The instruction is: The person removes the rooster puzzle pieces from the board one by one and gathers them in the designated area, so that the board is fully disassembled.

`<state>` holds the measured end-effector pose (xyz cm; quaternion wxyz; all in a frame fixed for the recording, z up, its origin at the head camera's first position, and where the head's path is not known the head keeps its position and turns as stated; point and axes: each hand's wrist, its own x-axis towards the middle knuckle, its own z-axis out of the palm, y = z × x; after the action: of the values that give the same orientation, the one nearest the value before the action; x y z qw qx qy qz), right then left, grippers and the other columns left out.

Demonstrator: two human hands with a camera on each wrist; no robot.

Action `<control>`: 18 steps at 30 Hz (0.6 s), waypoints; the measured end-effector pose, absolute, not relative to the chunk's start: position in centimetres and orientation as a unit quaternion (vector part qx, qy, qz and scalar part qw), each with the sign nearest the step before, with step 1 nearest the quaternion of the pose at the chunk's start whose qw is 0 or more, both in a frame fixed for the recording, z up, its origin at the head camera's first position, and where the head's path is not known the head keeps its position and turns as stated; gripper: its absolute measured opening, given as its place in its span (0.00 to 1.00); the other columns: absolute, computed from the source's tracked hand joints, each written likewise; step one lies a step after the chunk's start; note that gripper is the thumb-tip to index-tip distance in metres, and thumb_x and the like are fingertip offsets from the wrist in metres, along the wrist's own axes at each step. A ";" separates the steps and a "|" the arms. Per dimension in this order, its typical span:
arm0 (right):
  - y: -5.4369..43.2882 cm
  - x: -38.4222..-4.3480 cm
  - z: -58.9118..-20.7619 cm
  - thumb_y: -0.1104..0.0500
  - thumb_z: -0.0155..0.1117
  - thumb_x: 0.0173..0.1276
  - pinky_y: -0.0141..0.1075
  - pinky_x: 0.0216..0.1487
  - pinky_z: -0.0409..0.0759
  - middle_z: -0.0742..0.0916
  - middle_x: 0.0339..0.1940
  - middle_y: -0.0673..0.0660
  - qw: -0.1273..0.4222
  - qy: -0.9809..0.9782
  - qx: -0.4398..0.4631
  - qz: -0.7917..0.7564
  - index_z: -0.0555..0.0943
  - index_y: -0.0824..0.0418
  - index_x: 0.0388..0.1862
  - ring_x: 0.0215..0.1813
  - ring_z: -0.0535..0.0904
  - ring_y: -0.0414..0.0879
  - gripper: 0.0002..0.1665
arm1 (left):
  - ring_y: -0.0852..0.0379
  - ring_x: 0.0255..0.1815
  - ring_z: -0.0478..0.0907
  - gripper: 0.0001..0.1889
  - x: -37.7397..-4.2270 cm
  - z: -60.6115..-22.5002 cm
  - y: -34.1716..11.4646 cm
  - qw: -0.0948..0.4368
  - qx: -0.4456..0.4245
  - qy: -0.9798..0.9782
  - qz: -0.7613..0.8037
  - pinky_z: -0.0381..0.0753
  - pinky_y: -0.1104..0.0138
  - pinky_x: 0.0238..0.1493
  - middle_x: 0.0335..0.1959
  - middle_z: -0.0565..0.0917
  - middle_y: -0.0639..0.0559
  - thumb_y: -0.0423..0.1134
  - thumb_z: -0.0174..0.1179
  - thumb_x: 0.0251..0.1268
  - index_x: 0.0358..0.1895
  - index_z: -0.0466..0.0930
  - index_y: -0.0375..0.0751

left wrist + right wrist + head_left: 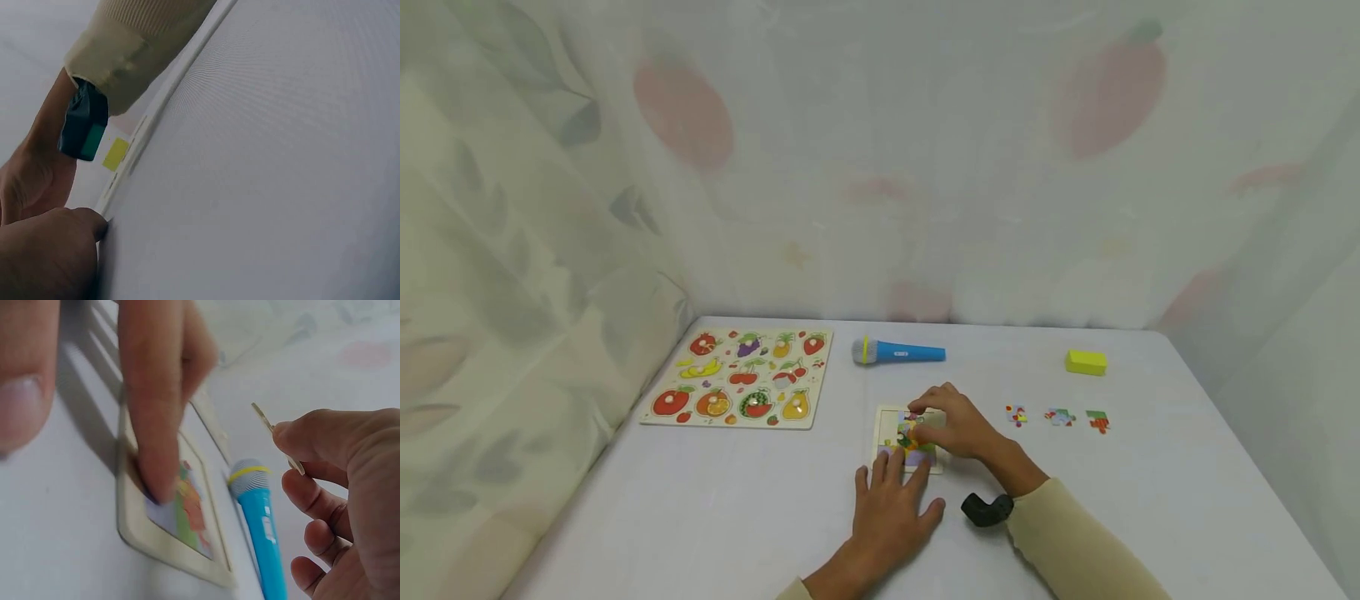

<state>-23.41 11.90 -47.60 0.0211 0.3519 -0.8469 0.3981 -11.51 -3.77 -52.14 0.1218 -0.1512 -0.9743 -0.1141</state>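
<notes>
A small jigsaw puzzle tray (877,427) with a pale wooden rim lies at the middle of the table, partly filled with colourful pieces. My left hand (891,512) rests its outstretched fingers on the tray's near side. In the right wrist view, one of its fingertips presses on the picture inside the rim. Over the tray's right side, my right hand (958,423) pinches a thin puzzle piece (261,415) between thumb and fingers. That piece shows edge-on, above the tray, and its picture is hidden.
Loose puzzle pieces (1060,417) lie in a row to the right. Behind them is a yellow block (1086,362). A blue toy microphone (910,353) lies behind the tray. A fruit peg board (726,383) is at the left. Patterned curtains (880,167) surround the table.
</notes>
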 end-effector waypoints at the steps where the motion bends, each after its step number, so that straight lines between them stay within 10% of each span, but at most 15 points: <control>1: 12.3 -23.3 -47.5 0.57 0.70 0.60 0.46 0.48 0.72 0.83 0.44 0.44 0.026 -0.845 0.351 0.402 0.85 0.59 0.49 0.48 0.71 0.43 0.17 | 0.37 0.66 0.60 0.32 -11.5 -52.2 -3.8 0.122 -0.151 -0.975 -0.113 0.57 0.38 0.54 0.64 0.68 0.40 0.65 0.50 0.64 0.66 0.74 0.53; 18: 19.2 -21.1 -45.4 0.62 0.71 0.61 0.46 0.48 0.74 0.83 0.45 0.44 0.082 -0.847 0.328 0.411 0.83 0.57 0.51 0.51 0.72 0.43 0.18 | 0.37 0.66 0.60 0.32 -11.3 -51.8 -3.7 0.115 -0.143 -0.976 -0.115 0.56 0.38 0.55 0.64 0.68 0.40 0.65 0.51 0.63 0.66 0.74 0.53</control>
<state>-21.11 19.19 -45.44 0.0824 0.3283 -0.8467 0.4106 -11.33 -3.67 -51.76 0.1154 -0.1427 -0.9762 -0.1152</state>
